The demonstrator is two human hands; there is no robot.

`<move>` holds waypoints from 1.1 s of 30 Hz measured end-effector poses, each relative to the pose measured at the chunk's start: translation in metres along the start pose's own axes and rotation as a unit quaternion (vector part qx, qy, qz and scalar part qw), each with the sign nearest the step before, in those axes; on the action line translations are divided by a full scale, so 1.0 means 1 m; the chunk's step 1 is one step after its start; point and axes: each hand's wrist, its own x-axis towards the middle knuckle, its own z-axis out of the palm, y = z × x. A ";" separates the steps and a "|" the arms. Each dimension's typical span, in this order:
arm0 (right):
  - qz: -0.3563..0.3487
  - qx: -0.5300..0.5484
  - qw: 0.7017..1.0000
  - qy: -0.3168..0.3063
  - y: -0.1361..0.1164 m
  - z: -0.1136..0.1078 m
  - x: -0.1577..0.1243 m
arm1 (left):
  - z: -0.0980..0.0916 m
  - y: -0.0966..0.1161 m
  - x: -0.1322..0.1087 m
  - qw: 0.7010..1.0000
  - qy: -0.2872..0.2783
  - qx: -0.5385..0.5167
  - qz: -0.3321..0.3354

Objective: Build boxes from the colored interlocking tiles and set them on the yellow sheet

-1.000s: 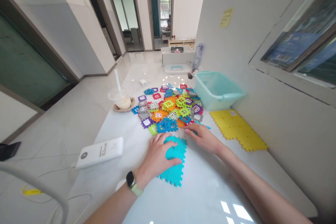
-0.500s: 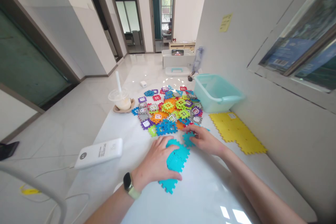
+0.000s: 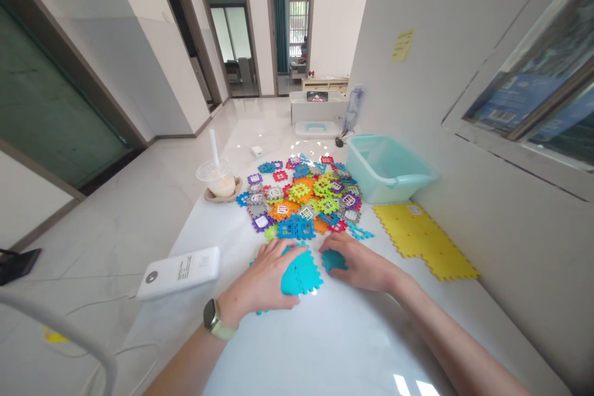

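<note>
My left hand [image 3: 266, 275] lies over a joined panel of turquoise interlocking tiles [image 3: 302, 272], thumb at the near edge and fingers along the far side, gripping it. The panel's toothed right edge shows, while its left part is mostly under the hand. To the right, my right hand [image 3: 357, 260] holds a single turquoise tile [image 3: 333, 260] between thumb and fingers, a small gap from the panel. Just beyond both hands spreads a heap of colourful interlocking tiles [image 3: 301, 192], with blue window-patterned ones [image 3: 296, 227] nearest.
A yellow joined panel [image 3: 417, 235] lies at the right, in front of a mint plastic bin [image 3: 387, 182]. At the left are a white power bank [image 3: 185, 272] with a cable and a lidded drink cup [image 3: 217, 179] with a straw, on a cardboard holder. The wall borders the right side.
The turquoise panel has been turned and shifted left under my left hand. My right hand has closed more around its tile, keeping it beside the panel.
</note>
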 end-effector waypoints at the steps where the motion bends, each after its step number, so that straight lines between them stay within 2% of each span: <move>1: 0.001 -0.003 1.000 0.002 0.000 0.000 0.000 | -0.001 0.001 0.000 1.000 0.001 0.002 0.007; 7: 0.006 -0.025 1.000 0.005 -0.003 -0.002 0.001 | -0.012 0.009 -0.002 0.999 0.018 0.000 0.051; 12: 0.005 -0.028 1.000 0.006 -0.005 -0.002 0.002 | -0.019 0.011 -0.002 0.998 0.035 -0.011 0.060; 20: 0.027 -0.018 0.999 0.002 -0.004 -0.013 -0.001 | 0.000 0.000 0.000 0.998 -0.028 0.003 0.048; 24: 0.022 0.002 1.000 0.007 -0.005 -0.013 -0.002 | 0.003 -0.003 0.002 0.999 -0.026 -0.006 0.037; 33: -0.038 0.010 0.999 0.023 -0.002 0.003 0.006 | 0.002 0.001 0.003 0.999 -0.018 0.004 0.045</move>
